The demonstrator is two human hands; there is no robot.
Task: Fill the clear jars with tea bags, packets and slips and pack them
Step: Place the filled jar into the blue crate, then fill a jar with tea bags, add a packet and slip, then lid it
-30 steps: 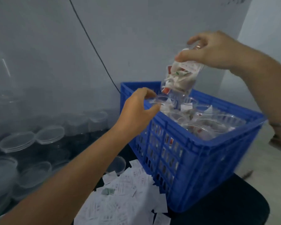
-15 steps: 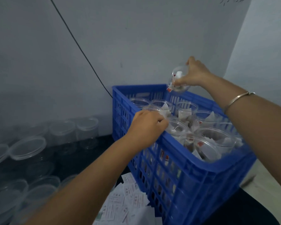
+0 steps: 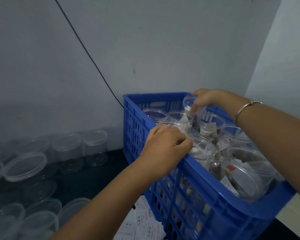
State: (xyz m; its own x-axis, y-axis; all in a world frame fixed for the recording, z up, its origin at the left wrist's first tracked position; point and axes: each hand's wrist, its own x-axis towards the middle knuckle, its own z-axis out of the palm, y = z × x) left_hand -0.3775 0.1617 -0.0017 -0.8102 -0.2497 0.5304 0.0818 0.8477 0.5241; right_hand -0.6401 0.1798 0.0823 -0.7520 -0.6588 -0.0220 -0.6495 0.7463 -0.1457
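Grip from above by right hand [image 3: 209,99] on clear jar [image 3: 187,103], fingers [image 3: 195,107] curled round its upper wall, at far back of blue crate [image 3: 206,174]; looks meant to seat it among the filled jars [image 3: 210,122] there. Stands near upright, long axis close to vertical, mouth up, tipped slightly. Left hand [image 3: 164,146] curled at near rim, probably steadying neighbours; cannot tell whether pinching anything.

One blue crate [image 3: 197,196] is holding eight visible open jars [image 3: 241,170]; one left hand [image 3: 163,148] and one right hand [image 3: 208,99] are showing.
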